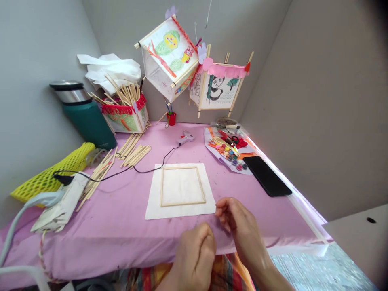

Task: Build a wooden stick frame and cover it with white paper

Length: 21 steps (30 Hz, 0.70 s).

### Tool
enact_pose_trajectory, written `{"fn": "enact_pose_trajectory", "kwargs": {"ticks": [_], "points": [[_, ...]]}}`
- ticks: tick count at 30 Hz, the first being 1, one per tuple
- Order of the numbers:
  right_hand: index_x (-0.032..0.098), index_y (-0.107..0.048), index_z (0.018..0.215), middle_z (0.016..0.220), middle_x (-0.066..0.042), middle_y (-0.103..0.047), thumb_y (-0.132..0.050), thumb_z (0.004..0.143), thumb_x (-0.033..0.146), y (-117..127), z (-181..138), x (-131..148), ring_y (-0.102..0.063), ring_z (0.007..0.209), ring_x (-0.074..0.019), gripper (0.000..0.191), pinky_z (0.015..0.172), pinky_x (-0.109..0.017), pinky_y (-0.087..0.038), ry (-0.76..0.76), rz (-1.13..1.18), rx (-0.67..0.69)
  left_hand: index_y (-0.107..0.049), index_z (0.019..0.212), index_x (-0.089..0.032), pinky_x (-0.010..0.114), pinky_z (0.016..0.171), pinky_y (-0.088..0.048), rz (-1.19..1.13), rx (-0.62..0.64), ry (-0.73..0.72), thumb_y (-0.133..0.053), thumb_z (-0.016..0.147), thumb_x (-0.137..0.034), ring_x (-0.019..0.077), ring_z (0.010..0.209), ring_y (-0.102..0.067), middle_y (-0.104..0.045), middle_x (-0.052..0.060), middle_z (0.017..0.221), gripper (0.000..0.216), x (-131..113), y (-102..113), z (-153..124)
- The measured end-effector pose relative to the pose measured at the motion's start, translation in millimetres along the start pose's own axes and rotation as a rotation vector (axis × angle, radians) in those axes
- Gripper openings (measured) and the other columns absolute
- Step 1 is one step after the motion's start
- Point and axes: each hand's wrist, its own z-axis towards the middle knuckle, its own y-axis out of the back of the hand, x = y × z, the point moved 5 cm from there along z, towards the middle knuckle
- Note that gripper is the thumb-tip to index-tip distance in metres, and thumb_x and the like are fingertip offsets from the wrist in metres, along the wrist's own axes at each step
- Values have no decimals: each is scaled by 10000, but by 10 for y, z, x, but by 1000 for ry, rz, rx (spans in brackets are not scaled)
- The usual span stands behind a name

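Observation:
A square frame of thin wooden sticks (182, 204) lies flat on a sheet of white paper (153, 206) in the middle of the table. My left hand (197, 254) is closed in a fist at the table's front edge, below the paper. Whatever its fingers may hold is hidden. Close to the paper's lower right corner is my right hand (239, 222). Its fingers are loosely curled with gaps between them, and nothing shows in them. Behind the paper lies a pale glue gun (186, 138), its black cord running left across the table.
Loose wooden sticks (136, 155) lie left, near a power strip (62, 206), yellow net (57, 171) and teal bottle (87, 121). A black phone (266, 176) and paint pots (235, 159) are right. Paper lanterns (169, 52) hang at the back above the pink-covered table (115, 234).

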Motion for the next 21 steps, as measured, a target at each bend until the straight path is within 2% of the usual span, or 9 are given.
{"fn": "enact_pose_trajectory", "kwargs": {"ticks": [3,5,7,9,12,17,21], "points": [[208,-610,885,826,-34,-609,-474,931,388,-14,21,110,-549,783,-176,230,703,-293,-431,218,-377,47,-362,637,-214,268,506,-288,143,-33,-71,-322,933,-212,111,519,-401,-429,-30,567,299,-40,99,57],[203,-628,958,903,-57,-611,-460,940,295,-31,34,170,-546,890,-202,192,797,-330,-421,402,-622,53,-458,700,-201,260,550,-328,240,-115,-135,-386,926,-197,114,584,-461,-498,-17,640,238,-45,171,79],[200,-646,989,914,-69,-601,-439,942,231,-43,54,172,-531,914,-215,214,806,-346,-416,504,-804,50,-555,831,-195,266,639,-384,325,-199,-188,-422,921,-170,133,706,-524,-572,11,767,163,-30,257,109],[202,-663,978,895,-69,-589,-442,937,202,-54,79,142,-524,895,-214,225,776,-343,-422,541,-906,49,-602,918,-199,295,710,-411,438,-267,-217,-437,915,-144,163,803,-534,-599,32,851,173,-3,351,166],[205,-667,972,876,-58,-578,-475,923,185,-85,109,119,-519,869,-206,199,751,-334,-426,578,-938,42,-646,917,-197,346,749,-422,606,-302,-210,-472,894,-131,203,862,-512,-608,47,873,187,38,453,309],[195,-641,867,825,-37,-571,-529,897,167,-137,162,122,-519,844,-199,119,737,-327,-419,532,-943,24,-671,900,-219,377,781,-422,700,-184,-156,-536,865,-135,217,895,-503,-617,38,910,162,35,413,567],[195,-623,805,798,-31,-569,-546,889,165,-163,177,110,-519,828,-201,117,738,-326,-409,501,-983,27,-662,809,-203,376,776,-414,721,-86,-121,-527,871,-137,210,859,-514,-609,36,845,163,67,322,679]]}}
